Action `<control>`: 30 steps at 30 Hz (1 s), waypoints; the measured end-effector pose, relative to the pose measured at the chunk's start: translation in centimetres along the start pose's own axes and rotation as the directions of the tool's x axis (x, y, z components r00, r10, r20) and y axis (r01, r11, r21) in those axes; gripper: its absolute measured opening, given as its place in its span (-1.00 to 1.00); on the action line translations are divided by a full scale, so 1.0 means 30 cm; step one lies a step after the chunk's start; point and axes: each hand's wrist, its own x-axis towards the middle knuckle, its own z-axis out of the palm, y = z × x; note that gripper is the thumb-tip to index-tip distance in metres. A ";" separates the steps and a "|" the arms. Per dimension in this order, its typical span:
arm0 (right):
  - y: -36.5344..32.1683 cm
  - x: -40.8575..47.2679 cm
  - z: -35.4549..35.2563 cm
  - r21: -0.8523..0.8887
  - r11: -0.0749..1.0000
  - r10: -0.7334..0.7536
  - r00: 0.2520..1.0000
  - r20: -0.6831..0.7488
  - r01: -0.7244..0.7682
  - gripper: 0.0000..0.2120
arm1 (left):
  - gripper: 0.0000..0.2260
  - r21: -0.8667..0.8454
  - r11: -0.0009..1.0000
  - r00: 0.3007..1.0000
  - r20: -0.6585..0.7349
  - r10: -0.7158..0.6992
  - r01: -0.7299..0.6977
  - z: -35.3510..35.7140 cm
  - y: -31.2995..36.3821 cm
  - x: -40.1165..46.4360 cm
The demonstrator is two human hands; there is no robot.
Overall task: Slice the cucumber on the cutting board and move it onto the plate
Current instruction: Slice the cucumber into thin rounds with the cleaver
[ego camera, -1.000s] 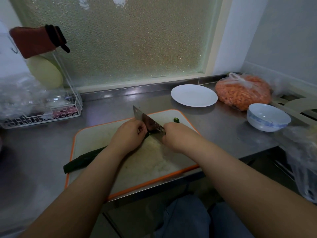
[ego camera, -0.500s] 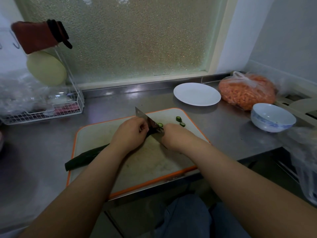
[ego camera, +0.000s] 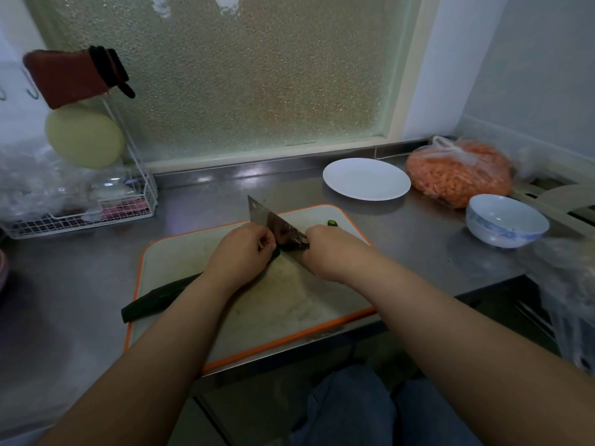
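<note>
My left hand [ego camera: 240,249] curls over the cucumber [ego camera: 161,297], pinning it to the cutting board [ego camera: 193,252]; my right hand [ego camera: 331,252] is wrapped round the handle of the cleaver [ego camera: 277,225], its blade beside my left knuckles. One cut piece [ego camera: 332,223] lies beyond; the plate [ego camera: 367,179] is bare. Recommendation: keep fingertips tucked, blade vertical, slices even.

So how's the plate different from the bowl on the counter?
The plate is flat and shallow; the bowl is deep with tall sides. The plate is plain white, while the bowl has a blue pattern on its outside. The plate sits farther back near the window ledge, the bowl nearer the counter's front edge, to the right. Both are round, mostly white, and hold no cucumber.
</note>
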 end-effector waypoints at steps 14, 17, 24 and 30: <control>-0.034 0.023 0.045 -0.029 0.999 0.039 0.998 0.047 -0.038 -0.76 | -0.87 0.007 1.000 1.000 0.014 0.017 -0.017 0.004 -0.009 0.005; -0.026 0.040 0.071 -0.009 0.999 0.048 0.998 0.051 -0.047 -0.76 | -0.92 0.027 0.999 1.000 -0.008 0.021 -0.021 0.004 -0.003 0.000; 0.011 0.033 0.028 0.055 0.998 0.030 0.994 0.104 -0.036 -0.88 | -0.95 0.065 0.998 1.000 0.006 -0.022 0.022 -0.019 -0.007 -0.002; 0.023 0.015 0.036 0.060 0.998 0.030 0.999 0.023 -0.032 -0.78 | -0.93 0.001 1.000 1.000 0.022 -0.018 0.018 -0.012 -0.008 -0.011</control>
